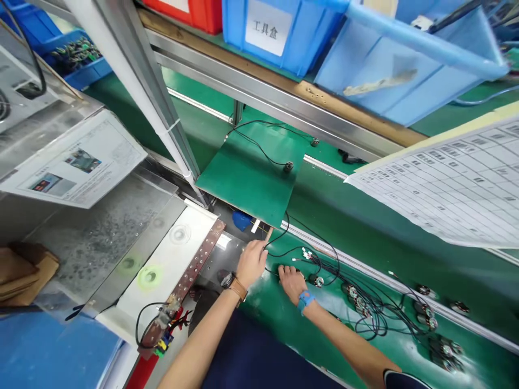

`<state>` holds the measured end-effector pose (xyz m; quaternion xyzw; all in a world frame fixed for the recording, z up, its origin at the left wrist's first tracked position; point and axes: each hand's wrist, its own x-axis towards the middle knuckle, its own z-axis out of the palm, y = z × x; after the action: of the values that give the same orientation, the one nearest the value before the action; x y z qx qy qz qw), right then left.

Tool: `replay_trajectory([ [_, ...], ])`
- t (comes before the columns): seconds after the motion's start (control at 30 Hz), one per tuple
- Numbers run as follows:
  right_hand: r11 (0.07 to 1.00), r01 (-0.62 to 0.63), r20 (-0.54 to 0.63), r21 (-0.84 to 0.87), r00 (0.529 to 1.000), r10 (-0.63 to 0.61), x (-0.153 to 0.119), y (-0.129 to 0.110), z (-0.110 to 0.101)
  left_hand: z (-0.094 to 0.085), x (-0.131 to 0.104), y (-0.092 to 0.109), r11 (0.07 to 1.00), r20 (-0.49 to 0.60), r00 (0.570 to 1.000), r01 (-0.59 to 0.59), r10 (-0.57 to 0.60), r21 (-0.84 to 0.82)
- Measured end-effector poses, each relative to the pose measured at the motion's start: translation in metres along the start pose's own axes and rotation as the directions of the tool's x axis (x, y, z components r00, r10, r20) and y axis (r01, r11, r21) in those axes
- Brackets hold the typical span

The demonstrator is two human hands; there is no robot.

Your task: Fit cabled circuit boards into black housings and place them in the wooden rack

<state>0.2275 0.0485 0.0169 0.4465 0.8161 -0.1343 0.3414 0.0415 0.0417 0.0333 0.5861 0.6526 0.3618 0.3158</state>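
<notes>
My left hand (252,263), with a watch and a brown strap at the wrist, is closed at the bench edge on a black cable (287,222) that runs up beside the green board. To its right, my right hand (291,282), wearing a blue wristband, rests low over the green bench with its fingers curled. Something dark shows under those fingers, mostly hidden. A small round metal part (316,280) lies just right of my right hand. White connectors (307,253) and a tangle of black cables (375,310) spread further right.
A raised green board (259,173) carries cabled metal parts. Blue bins (279,32) stand on the shelf above. A metal post (150,92) rises at the left, near an instruction sheet (81,162). A printed table sheet (454,183) hangs at the right. More metal parts (446,351) lie lower right.
</notes>
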Motion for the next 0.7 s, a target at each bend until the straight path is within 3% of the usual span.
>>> replay_trajectory([
  [0.2, 0.997, 0.05, 0.072, 0.06, 0.996, -0.055, -0.016, -0.006, -0.033, -0.004, -0.015, -0.007, 0.996, 0.033, 0.999, -0.006, 0.009, -0.09],
  [0.3, 0.978, 0.094, 0.089, 0.186, 0.99, -0.112, -0.048, -0.004, -0.068, -0.009, -0.014, -0.003, 0.979, 0.105, 0.992, -0.055, 0.077, -0.195],
  [0.4, 0.899, 0.25, 0.034, 0.361, 0.959, -0.28, -0.09, 0.008, -0.119, -0.01, -0.01, 0.018, 0.912, 0.238, 0.961, -0.036, 0.144, -0.408],
  [0.47, 0.731, 0.496, -0.194, 0.468, 0.865, -0.463, -0.121, 0.021, -0.16, -0.012, -0.017, 0.042, 0.83, 0.322, 0.934, 0.054, 0.154, -0.555],
  [0.53, 0.588, 0.66, -0.43, 0.468, 0.751, -0.502, -0.147, 0.034, -0.2, -0.018, -0.036, 0.069, 0.709, 0.365, 0.92, 0.161, 0.144, -0.686],
  [0.63, 0.532, 0.76, -0.617, 0.373, 0.632, -0.469, -0.159, 0.043, -0.247, -0.038, -0.081, 0.097, 0.404, 0.36, 0.921, 0.275, 0.151, -0.873],
  [0.7, 0.551, 0.78, -0.656, 0.296, 0.585, -0.477, -0.142, 0.035, -0.265, -0.058, -0.113, 0.099, 0.194, 0.32, 0.941, 0.294, 0.115, -0.936],
])
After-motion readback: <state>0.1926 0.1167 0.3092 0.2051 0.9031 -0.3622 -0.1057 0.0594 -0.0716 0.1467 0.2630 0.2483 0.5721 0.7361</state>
